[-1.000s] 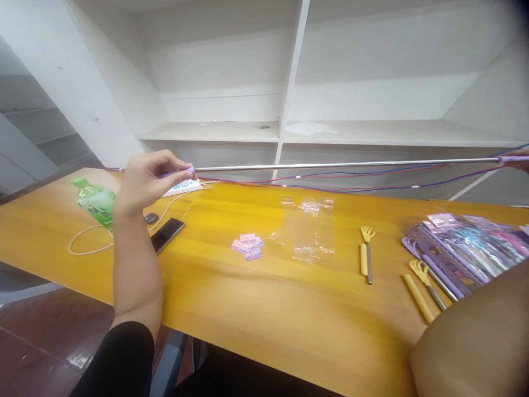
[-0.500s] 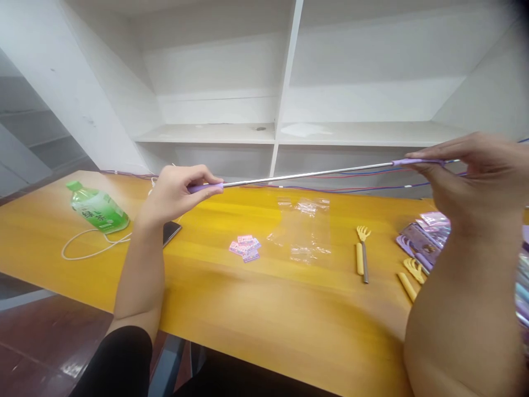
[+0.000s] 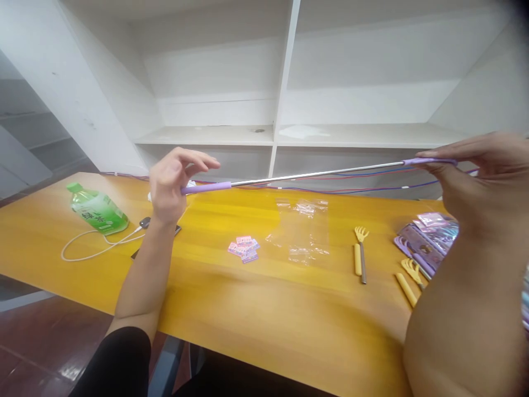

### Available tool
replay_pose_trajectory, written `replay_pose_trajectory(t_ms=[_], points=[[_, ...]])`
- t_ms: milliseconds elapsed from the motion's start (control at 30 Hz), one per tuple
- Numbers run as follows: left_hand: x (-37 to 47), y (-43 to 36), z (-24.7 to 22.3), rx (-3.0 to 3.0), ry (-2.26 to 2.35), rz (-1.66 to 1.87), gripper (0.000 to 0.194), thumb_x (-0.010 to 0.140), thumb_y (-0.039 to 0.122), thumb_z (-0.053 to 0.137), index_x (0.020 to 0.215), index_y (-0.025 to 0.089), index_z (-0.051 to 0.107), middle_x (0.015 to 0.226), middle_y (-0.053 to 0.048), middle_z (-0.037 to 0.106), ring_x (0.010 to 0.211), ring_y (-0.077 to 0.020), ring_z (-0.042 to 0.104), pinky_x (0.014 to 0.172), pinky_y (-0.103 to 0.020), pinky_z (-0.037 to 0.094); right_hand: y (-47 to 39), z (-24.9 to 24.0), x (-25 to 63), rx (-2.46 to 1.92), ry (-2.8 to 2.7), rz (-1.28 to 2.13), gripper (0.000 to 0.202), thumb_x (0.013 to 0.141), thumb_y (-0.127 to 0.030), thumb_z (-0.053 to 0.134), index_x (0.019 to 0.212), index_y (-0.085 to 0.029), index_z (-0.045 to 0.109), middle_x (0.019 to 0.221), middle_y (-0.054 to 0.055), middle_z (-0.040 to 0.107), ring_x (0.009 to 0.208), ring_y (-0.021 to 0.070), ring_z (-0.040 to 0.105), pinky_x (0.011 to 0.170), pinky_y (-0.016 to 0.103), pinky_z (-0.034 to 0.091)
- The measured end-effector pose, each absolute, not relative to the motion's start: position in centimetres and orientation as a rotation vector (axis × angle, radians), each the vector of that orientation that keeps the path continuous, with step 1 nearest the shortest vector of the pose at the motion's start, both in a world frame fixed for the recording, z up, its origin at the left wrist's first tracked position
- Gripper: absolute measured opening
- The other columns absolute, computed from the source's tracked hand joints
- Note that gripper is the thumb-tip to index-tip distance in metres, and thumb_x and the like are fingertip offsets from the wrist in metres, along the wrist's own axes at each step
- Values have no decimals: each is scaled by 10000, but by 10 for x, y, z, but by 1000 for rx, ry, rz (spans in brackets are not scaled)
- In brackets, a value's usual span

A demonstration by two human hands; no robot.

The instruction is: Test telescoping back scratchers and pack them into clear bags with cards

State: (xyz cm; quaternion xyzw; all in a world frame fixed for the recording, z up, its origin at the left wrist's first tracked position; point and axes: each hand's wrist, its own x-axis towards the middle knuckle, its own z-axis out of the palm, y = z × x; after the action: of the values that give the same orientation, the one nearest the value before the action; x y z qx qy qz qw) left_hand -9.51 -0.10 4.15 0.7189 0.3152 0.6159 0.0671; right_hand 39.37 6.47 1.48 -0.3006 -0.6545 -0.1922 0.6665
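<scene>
A long back scratcher (image 3: pixel 318 173), with a thin extended metal rod and purple ends, spans the space above the table. My right hand (image 3: pixel 491 171) pinches its right purple end between thumb and fingers. At the other end, the purple handle tip meets or nearly meets the palm of my left hand (image 3: pixel 171 182). The left fingers are lifted apart from the handle and do not close around it. Whether the right end has a claw is hidden by the right hand.
On the table (image 3: pixel 264 309) lie a yellow back scratcher (image 3: pixel 362 256) with its sleeve, small printed cards (image 3: pixel 243 249), clear plastic bags (image 3: pixel 303 231) and a purple packaged pile (image 3: pixel 425 242). A green bottle (image 3: pixel 99 209), white cable (image 3: pixel 78 258) and phone (image 3: pixel 177 229) are left. White shelves (image 3: pixel 206 134) stand behind.
My left hand has let go of the purple handle, its fingers opening and rising. The back scratcher has shifted slightly right, still pinched in my right hand.
</scene>
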Motion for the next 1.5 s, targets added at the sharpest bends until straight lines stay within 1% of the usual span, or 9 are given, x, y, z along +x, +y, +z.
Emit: replay_pose_trajectory(t_ms=[233,300,433,767,867,1033,1200,1333,1500], points=[[-98,-7,50,2069,568,1930,453,1011,661,499,815,270,618,842,-47,729,919,-270,753,892,-500,631,57,18,370,-625,-1550,-427,157,773,-342,973,872,-284,866,809,56,813,706,241,749,642,375,512],[-87,-11,47,2064,579,1915,480,987,706,488,793,273,559,792,-49,686,861,-267,728,895,-512,630,55,18,353,-601,-1641,-412,116,823,-339,934,870,-283,844,812,38,812,695,214,743,634,360,526],[-67,-12,36,2147,765,1826,530,950,784,455,799,277,490,740,-66,625,799,-278,687,748,-492,608,56,16,325,-588,-1776,-426,80,900,-263,841,840,-286,793,789,-7,795,677,169,719,610,334,526],[-84,-9,37,2182,966,1854,540,875,809,434,829,272,388,704,-50,478,605,-220,491,506,-404,330,52,14,316,-518,-1825,-453,152,866,-160,874,921,-275,791,828,-15,787,721,158,716,620,315,523],[-86,-10,36,2186,918,1880,521,885,776,456,792,269,383,645,-40,423,558,-214,436,510,-411,312,51,14,312,-500,-1798,-470,148,861,-179,879,905,-281,783,808,-17,785,696,164,713,602,321,520],[-87,-10,39,2220,953,1933,560,896,807,438,749,269,393,591,-32,371,554,-217,450,540,-426,349,48,16,311,-529,-1782,-480,112,884,-207,863,882,-280,777,792,-12,780,695,166,716,598,326,514],[-64,-13,35,2092,602,1947,540,950,634,582,641,250,361,496,7,351,461,-161,381,489,-378,320,36,11,284,-476,-1840,-453,102,915,-220,849,900,-281,769,819,-13,785,698,160,710,614,321,538],[-46,-12,23,2096,351,1768,342,939,334,653,630,217,564,502,0,528,461,-136,460,487,-336,330,26,1,248,-404,-1913,-562,156,944,-97,784,950,-246,735,841,4,775,732,151,709,613,297,525],[-46,-17,27,2026,203,1845,316,916,238,585,605,201,539,460,7,472,439,-125,408,484,-320,288,23,-2,239,-379,-1921,-559,157,960,-112,786,964,-245,702,827,-8,759,724,138,689,615,287,514]])
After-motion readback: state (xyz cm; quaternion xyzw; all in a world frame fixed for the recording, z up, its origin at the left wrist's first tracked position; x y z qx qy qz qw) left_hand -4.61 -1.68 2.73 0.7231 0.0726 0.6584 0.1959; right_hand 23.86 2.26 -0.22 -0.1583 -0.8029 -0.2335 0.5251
